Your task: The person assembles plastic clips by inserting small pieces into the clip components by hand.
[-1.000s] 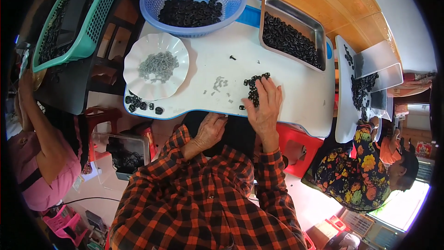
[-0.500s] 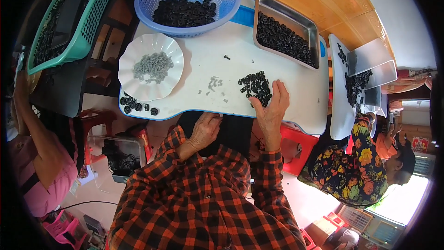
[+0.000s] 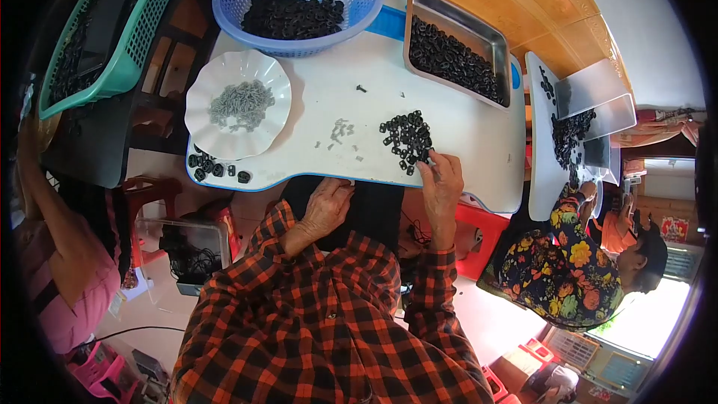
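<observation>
Black parts (image 3: 404, 133): spread in a loose patch on the white table (image 3: 321, 90), right of the grey bits (image 3: 342, 130).
Right hand (image 3: 443, 181): at the patch's near right edge, half-curled, with thumb and forefinger only slightly apart; cannot tell whether pinching a part.
Left hand (image 3: 327, 203): just off the table's near edge, loosely curled; cannot tell if holding anything.
Plate (image 3: 200, 126): white, fluted, at left, heaped with more grey bits.
Blue basket (image 3: 233, 19): at the far edge, filled with black pieces.
Steel tray (image 3: 458, 13): far right, likewise loaded.
</observation>
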### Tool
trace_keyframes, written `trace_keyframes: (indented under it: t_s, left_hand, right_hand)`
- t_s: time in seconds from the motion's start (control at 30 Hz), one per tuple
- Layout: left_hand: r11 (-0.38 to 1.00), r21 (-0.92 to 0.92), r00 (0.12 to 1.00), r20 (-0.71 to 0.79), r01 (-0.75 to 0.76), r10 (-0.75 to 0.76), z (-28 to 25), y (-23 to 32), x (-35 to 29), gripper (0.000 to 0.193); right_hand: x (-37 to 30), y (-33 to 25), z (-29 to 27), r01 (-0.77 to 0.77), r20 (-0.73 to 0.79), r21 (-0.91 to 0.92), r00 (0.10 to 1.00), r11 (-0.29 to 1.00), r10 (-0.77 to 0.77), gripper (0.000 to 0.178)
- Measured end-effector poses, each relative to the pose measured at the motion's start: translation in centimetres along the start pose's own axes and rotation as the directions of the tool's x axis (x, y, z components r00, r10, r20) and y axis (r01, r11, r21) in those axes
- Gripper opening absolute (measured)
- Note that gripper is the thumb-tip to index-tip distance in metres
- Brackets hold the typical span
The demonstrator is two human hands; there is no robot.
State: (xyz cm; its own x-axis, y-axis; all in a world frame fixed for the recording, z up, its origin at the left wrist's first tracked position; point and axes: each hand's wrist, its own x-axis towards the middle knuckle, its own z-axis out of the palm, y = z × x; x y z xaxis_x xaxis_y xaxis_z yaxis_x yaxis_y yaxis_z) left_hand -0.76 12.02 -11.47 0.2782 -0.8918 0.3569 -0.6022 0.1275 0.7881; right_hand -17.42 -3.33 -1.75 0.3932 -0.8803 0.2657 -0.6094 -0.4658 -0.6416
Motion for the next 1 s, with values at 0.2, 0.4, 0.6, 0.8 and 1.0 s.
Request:
trace_keyframes:
  t_s: [0.2, 0.4, 0.6, 0.8, 1.0]
  left_hand:
    - [1.000, 0.000, 1.000, -0.001, -0.001, 0.001, 0.0, 0.0, -0.1, 0.020]
    - [1.000, 0.021, 1.000, 0.007, -0.003, 0.003, 0.0, 0.0, -0.1, 0.020]
    - [1.000, 0.006, 1.000, 0.001, -0.013, 0.013, 0.0, 0.0, 0.0, 0.018]
    - [1.000, 0.018, 1.000, 0.014, 0.001, -0.001, -0.1, -0.2, -0.1, 0.018]
    - [0.999, 0.010, 0.999, 0.035, 0.031, -0.032, -0.3, -0.2, -0.1, 0.017]
  right_hand:
    - [-0.5, -0.5, 0.1, -0.012, -0.106, 0.077, 0.994, 0.997, 0.020, 0.021]
    - [-1.0, -2.5, -0.1, -0.105, 0.036, 0.048, 0.994, 0.993, 0.104, 0.017]
    - [0.3, -2.6, 2.1, -0.075, -0.053, 0.040, 0.996, 0.996, 0.077, 0.012]
    - [-0.2, -3.7, 2.5, -0.057, -0.125, 0.031, 0.990, 0.998, 0.060, 0.011]
    - [-1.1, -5.3, 2.7, 0.016, -0.115, 0.075, 0.993, 0.997, -0.007, 0.007]
